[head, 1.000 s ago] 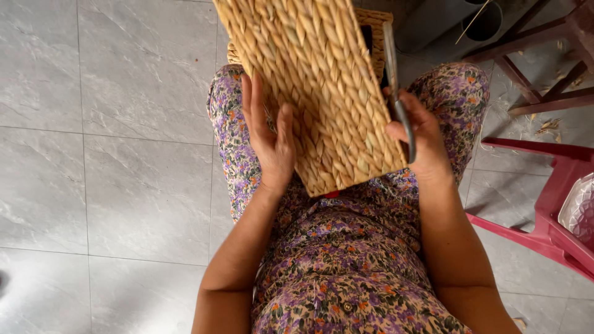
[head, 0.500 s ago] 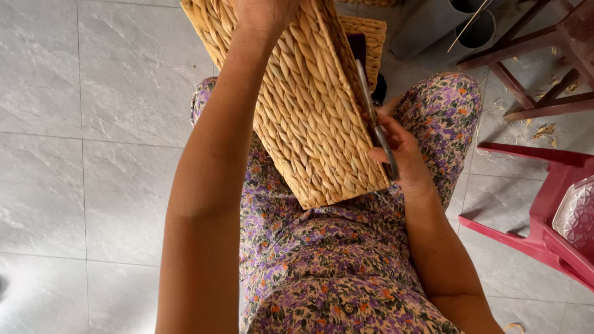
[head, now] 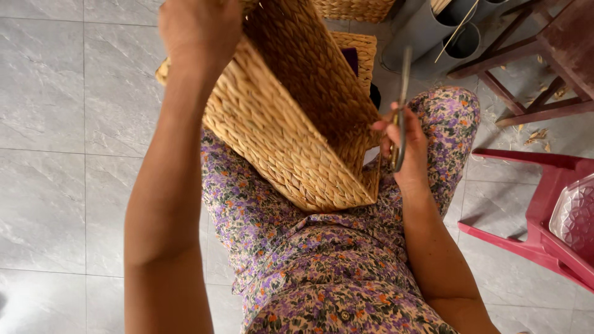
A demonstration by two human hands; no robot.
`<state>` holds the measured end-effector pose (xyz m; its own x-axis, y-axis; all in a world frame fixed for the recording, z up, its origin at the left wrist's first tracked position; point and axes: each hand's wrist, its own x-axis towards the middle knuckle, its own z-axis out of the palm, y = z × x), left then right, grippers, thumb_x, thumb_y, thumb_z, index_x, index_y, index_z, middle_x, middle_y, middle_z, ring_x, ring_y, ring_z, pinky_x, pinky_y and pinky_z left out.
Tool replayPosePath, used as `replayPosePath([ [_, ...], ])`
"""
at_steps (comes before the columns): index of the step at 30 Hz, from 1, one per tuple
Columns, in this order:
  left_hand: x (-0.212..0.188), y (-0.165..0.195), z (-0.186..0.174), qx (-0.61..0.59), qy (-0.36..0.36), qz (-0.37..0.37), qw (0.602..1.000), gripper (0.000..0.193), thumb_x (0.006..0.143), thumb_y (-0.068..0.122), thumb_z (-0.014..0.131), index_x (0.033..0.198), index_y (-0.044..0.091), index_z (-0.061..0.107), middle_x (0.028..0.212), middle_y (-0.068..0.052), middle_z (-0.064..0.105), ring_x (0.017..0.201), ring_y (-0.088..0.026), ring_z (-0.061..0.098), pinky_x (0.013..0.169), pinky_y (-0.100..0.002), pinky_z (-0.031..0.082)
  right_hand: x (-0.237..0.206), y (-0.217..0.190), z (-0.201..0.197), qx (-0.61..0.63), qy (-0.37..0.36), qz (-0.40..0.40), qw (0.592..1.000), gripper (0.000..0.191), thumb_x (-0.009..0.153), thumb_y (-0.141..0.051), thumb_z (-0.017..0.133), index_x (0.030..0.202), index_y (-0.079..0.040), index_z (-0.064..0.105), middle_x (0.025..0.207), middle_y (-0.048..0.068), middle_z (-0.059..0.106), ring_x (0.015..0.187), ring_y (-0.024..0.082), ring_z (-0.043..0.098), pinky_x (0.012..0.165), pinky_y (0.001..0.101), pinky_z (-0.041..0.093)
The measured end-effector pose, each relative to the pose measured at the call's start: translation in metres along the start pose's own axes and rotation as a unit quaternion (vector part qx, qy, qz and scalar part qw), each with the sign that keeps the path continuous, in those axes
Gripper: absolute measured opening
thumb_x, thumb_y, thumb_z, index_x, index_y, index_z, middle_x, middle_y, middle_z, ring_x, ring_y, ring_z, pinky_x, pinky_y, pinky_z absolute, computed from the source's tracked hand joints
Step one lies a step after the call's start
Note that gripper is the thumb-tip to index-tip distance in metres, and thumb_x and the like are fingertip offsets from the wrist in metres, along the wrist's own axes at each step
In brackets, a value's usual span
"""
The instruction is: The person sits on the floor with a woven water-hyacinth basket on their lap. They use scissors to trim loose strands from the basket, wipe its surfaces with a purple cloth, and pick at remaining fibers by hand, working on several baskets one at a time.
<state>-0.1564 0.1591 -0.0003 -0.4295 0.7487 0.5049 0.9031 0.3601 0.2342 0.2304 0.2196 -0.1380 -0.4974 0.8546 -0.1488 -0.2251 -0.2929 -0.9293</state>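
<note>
- Grey marbled floor tiles [head: 74, 185] fill the left half; pale grout lines are seen.
- Floral-print garment [head: 309, 266], purple with orange and green, covers the lap from centre to 6 o'clock.
- Woven basket [head: 291, 124], rectangular and tan, made of thick braided natural fibre in a herringbone weave, is tilted on the lap with its open side turned toward 2 o'clock; its lower corner rests on the garment.
- A small pale tag [head: 370, 154] is seen at the basket's lower right edge, just beside the right fingers; print cannot be read.
- Left hand [head: 198, 31] is at 11 o'clock, closed over the basket's upper rim; the fingertips are hidden behind the rim.
- Right hand [head: 405, 148] is at 3 o'clock of the basket, fingers curled tight round the scissors [head: 401, 111], blades held pointing to 12 o'clock, apparently closed; the fingertips touch the basket's right edge.
- Red plastic chair [head: 538, 210] is at 4 o'clock, with a clear patterned plastic piece [head: 575, 216] on it.
- Dark wooden stool [head: 538, 68] is at 2 o'clock, straw scraps [head: 538, 133] beneath.
- Grey pipes [head: 433, 31] are at 1 o'clock.
- More woven baskets [head: 356, 49] are at 12 o'clock, behind the held one.
</note>
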Motion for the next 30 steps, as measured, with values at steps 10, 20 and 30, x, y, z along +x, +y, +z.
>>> replayPosePath([
  [10,-0.105,-0.040,-0.148,-0.429,0.048,-0.136,0.892,0.041,0.084,-0.016,0.046,0.118,-0.011,0.067,0.109,-0.016,0.073,0.097,-0.017,0.071,0.088,-0.026,0.058,0.006,0.033,-0.011,-0.119,0.097,-0.149,0.977,0.051,0.108,-0.008,0.076,0.150,-0.009,0.047,0.115,0.003,0.060,0.096,0.012,0.060,0.078,0.0258,0.052],
  [20,-0.173,-0.056,-0.172,-0.547,0.149,-0.196,0.800,0.041,0.087,-0.017,0.046,0.122,-0.009,0.065,0.122,-0.021,0.072,0.108,-0.018,0.072,0.107,-0.027,0.058,-0.003,-0.021,0.026,-0.043,0.057,-0.158,0.985,0.057,0.095,0.005,0.068,0.146,-0.008,0.046,0.117,0.005,0.063,0.095,0.015,0.067,0.077,0.0280,0.060],
  [30,-0.203,-0.049,-0.117,-0.629,0.286,-0.193,0.697,0.041,0.083,-0.011,0.047,0.120,-0.005,0.064,0.129,-0.020,0.070,0.117,-0.022,0.070,0.116,-0.033,0.055,0.032,-0.089,0.008,-0.119,0.034,-0.350,0.928,0.052,0.102,-0.002,0.082,0.144,0.000,0.051,0.125,0.009,0.064,0.115,0.021,0.066,0.105,0.0307,0.057],
])
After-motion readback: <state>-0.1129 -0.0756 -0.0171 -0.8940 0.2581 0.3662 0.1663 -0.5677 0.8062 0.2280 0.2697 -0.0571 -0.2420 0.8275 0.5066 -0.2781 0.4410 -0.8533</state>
